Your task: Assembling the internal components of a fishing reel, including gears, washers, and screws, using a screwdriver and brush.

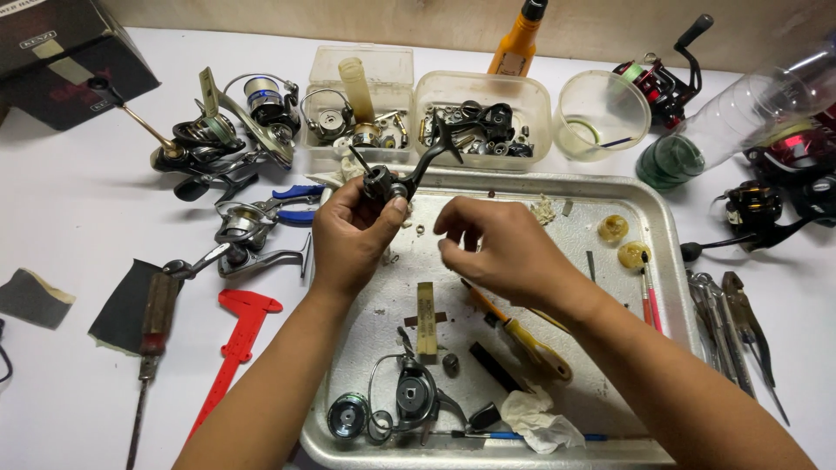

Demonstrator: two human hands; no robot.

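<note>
My left hand (353,235) grips a dark fishing-reel handle part (409,170), its crank arm pointing up and to the right over the far edge of a metal tray (662,235). My right hand (501,248) hovers just right of it above the tray, fingers curled and pinched together; whether something tiny sits between them I cannot tell. Below the hands, in the tray, lie a yellow-handled screwdriver (522,335), a small wooden block (425,306), a dismantled reel body (409,396), a spool (348,416) and a crumpled tissue (535,418).
Behind the tray stand two clear boxes of small parts (483,122), (357,104), a plastic cup (601,113) and an orange bottle (520,39). Reels (218,139) lie on the left with a red caliper (235,335) and a screwdriver (152,335). Pliers (736,326) and more reels (775,200) sit on the right.
</note>
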